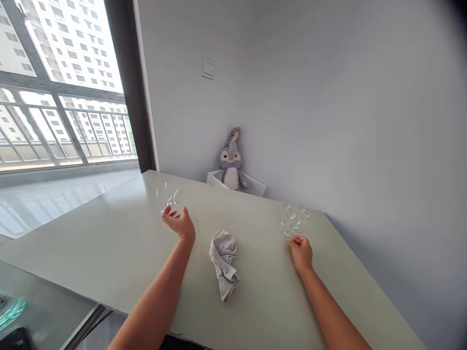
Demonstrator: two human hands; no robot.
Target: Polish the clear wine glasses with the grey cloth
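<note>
My left hand [178,222] is raised over the left side of the table, palm turned up and fingers apart, holding nothing. Just beyond it stand a few clear stemmed glasses [174,198], their outlines faint. At the right, the fingers of my right hand [301,249] are pinched together at the foot of the nearest clear glass [286,235]. Several more clear glasses [297,216] cluster right behind that one. Between my forearms lies a crumpled grey cloth [224,262], touched by neither hand.
The pale table [255,301] reaches to the wall. Behind its far edge, a plush rabbit [231,165] sits in a white perforated basket [255,185]. A lower glass surface [40,296] is at the left, with a dark object [18,339] on it. Windows stand beyond.
</note>
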